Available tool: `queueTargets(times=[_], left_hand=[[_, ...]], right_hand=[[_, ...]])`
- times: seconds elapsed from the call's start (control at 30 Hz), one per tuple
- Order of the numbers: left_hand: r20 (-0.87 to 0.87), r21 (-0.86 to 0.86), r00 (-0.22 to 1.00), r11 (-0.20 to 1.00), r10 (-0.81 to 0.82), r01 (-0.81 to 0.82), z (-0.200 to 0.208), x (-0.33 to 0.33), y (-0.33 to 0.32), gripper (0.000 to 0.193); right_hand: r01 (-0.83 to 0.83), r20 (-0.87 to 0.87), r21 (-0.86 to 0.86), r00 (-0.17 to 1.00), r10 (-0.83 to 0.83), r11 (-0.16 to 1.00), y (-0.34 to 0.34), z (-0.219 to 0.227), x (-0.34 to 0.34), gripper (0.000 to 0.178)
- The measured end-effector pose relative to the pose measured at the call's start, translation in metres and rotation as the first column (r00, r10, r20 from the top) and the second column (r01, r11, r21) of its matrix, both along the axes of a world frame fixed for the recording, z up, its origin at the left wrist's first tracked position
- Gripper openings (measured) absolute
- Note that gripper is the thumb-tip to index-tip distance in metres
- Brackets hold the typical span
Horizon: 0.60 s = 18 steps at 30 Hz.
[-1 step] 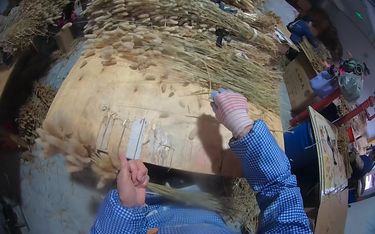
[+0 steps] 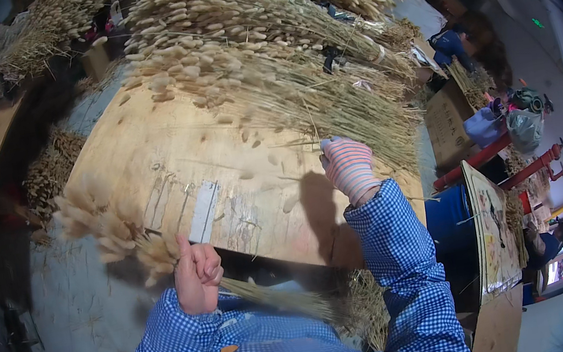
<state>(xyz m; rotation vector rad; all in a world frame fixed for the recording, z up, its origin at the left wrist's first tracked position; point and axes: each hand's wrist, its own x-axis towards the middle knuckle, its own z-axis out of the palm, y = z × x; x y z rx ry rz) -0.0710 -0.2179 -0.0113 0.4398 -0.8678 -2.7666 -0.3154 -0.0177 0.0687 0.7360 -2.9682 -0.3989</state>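
Note:
My bare left hand [image 2: 197, 276] is closed round the stems of a bunch of dried bunny-tail grass [image 2: 115, 230]. The fluffy heads of that bunch stick out to the left past the table's front edge, and its stalks trail to the right across my lap. In a pink-and-grey striped glove, my right hand [image 2: 349, 168] is above the right part of the wooden table [image 2: 125, 155]. Its fingers pinch thin bunny-tail stems [image 2: 313, 127]. Just beyond it lies a large spread heap of dried bunny-tail grass [image 2: 256, 56], heads to the left and stalks to the right.
On the table lies a white ruler-like strip [image 2: 205, 211]. A cardboard box [image 2: 448, 114], a blue drum [image 2: 448, 217] and red pipes [image 2: 531, 166] are on the right. More dried grass [image 2: 54, 166] lies on the floor at left. A person [image 2: 450, 47] is in the back right.
Almost nothing differs. My right hand stays near the same spot, and the stems at its fingertips have shifted slightly. My left hand keeps its grip on the bunch.

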Motion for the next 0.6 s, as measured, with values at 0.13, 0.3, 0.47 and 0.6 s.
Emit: queueTargets(times=[0.13,0.3,0.47,0.6], left_hand=[[0.009,0.040,1.000,0.999,-0.004,0.003,-0.003,-0.002,-0.005,0.060],[0.028,0.040,0.999,0.999,-0.015,0.014,-0.003,-0.008,-0.008,0.060],[0.090,0.058,0.995,0.998,-0.033,0.028,-0.007,-0.015,-0.006,0.059],[0.039,0.054,0.998,0.997,-0.053,0.051,-0.012,-0.015,-0.008,0.060]], right_hand=[[0.120,0.178,-0.031,0.977,-0.113,0.992,0.030,0.001,-0.023,0.021],[0.331,-0.058,-0.032,0.942,-0.332,0.943,0.089,0.030,-0.052,0.021],[-0.129,-0.235,-0.548,0.972,-0.004,0.826,0.059,0.015,-0.070,0.018],[-0.270,-0.203,-0.287,0.955,0.217,0.919,-0.011,-0.034,-0.089,0.029]])
